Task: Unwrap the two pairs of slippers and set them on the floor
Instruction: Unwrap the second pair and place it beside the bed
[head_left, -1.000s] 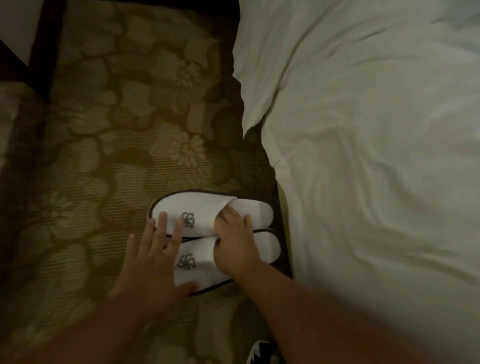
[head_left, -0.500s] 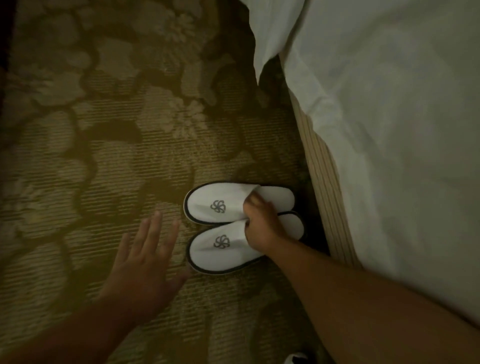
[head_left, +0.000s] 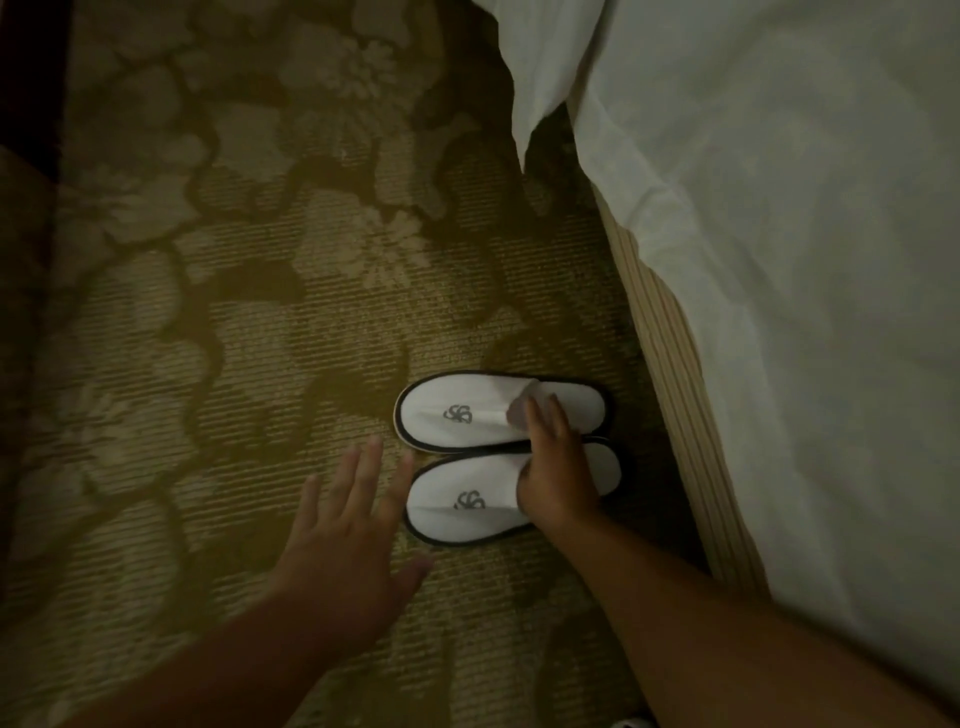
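Since half a second ago: left hand (head_left: 343, 551) slid nearer the pair, fingers spread flat, empty, index tip just beside the toe of the near slipper (head_left: 467, 499); right hand (head_left: 556, 467) shifted from a curled grip at the openings to fingers stretched out — lying over the near slipper's heel and reaching onto the vamp edge of the far slipper (head_left: 467, 410), clamped on nothing.

Left of the pair: wide open stretch of floral carpet (head_left: 218, 338), dark edge of furniture at the far left border. Middle: both white slippers unwrapped, side by side on the floor, black-trimmed edges touching, toes leftward, logos up. Right: heels close to the ribbed bed base (head_left: 670, 332) — only a narrow dark strip between. White sheet (head_left: 779, 234) draped over the bed edge, one corner hanging.
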